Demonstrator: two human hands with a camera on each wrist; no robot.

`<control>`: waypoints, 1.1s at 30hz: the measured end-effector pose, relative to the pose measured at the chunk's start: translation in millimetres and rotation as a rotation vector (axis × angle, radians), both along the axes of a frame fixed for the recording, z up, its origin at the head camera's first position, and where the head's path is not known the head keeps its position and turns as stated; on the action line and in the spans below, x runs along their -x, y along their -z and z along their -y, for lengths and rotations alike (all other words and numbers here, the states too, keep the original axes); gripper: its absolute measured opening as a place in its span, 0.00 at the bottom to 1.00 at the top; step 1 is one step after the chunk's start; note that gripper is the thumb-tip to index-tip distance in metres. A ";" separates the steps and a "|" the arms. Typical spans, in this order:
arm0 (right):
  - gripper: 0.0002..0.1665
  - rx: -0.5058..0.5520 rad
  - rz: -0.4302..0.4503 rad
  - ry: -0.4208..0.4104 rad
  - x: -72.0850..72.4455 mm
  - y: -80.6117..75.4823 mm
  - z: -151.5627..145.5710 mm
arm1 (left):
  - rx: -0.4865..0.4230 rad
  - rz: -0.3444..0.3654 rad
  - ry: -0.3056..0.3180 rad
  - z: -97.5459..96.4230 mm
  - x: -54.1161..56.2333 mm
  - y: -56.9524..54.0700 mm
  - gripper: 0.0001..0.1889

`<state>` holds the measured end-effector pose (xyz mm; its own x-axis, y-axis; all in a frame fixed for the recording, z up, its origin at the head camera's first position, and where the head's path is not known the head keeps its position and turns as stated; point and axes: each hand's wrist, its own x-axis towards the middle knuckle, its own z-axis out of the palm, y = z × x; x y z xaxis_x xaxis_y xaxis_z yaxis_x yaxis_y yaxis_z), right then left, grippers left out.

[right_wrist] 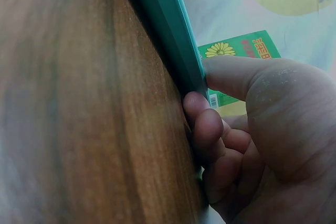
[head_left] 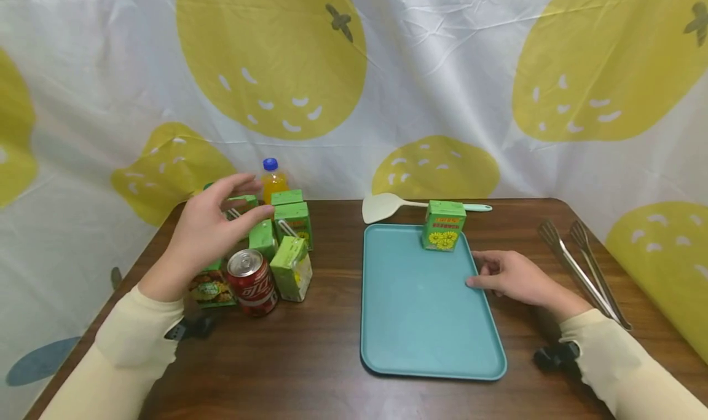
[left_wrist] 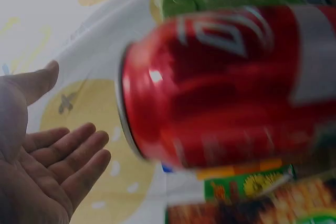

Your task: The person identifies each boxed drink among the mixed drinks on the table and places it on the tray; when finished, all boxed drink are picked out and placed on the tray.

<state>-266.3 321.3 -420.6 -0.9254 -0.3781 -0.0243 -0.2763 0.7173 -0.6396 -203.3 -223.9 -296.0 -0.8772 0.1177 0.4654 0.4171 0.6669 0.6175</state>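
Note:
My left hand (head_left: pixel 212 223) hovers over the group of drinks at the left, fingers spread and nothing between them. Just below it stands a red cola can (head_left: pixel 252 281), which fills much of the left wrist view. Green drink cartons (head_left: pixel 292 267) crowd around the can, some with straws attached. With thumb on top and fingers curled beneath, my right hand (head_left: pixel 511 277) pinches the right rim of a teal tray (head_left: pixel 426 321). One green carton (head_left: pixel 444 225) with yellow flowers stands upright on the tray's far right corner.
An orange drink bottle (head_left: pixel 273 180) with a blue cap stands behind the cartons. A pale spatula (head_left: pixel 384 207) lies beyond the tray. Metal tongs (head_left: pixel 583 272) lie to the right of my right hand. A patterned cloth (head_left: pixel 442 88) hangs behind the table.

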 end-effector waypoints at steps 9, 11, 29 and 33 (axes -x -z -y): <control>0.48 0.000 0.008 0.008 -1.9 -1.3 -0.2 | 0.057 0.113 0.019 31.2 -4.0 16.2 0.38; 0.48 0.000 0.010 0.009 -2.0 -1.9 -0.1 | 0.064 0.131 0.027 36.5 -4.8 19.1 0.37; 0.48 -0.008 -0.003 0.006 -2.8 -4.2 0.0 | 0.118 0.193 0.169 86.0 -7.3 45.6 0.31; 0.48 -0.002 -0.001 0.005 -2.2 -3.1 -0.6 | 0.124 0.233 0.214 92.0 -8.5 43.0 0.34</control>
